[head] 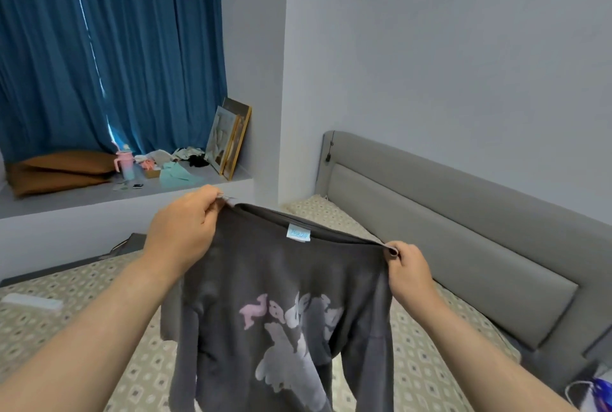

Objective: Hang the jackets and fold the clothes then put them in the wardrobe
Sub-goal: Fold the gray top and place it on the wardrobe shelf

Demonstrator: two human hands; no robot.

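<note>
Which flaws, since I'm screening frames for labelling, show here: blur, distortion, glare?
Head view: soft overall, the sweatshirt print smeared; head view: wide-angle stretch on forearms behind the left hand and right hand; head view: daylight flares through the curtain gap.

A home bedroom
A bed (318, 212) with a patterned sheet stands against a padded grey headboard (447, 236) and a pale wall. Beside it, blue curtains (139, 47) hang over a window ledge (82, 199) that carries brown cushions (59, 173), a pink tumbler (125, 164), loose bits of clothing and leaning picture frames (231, 136).
</note>
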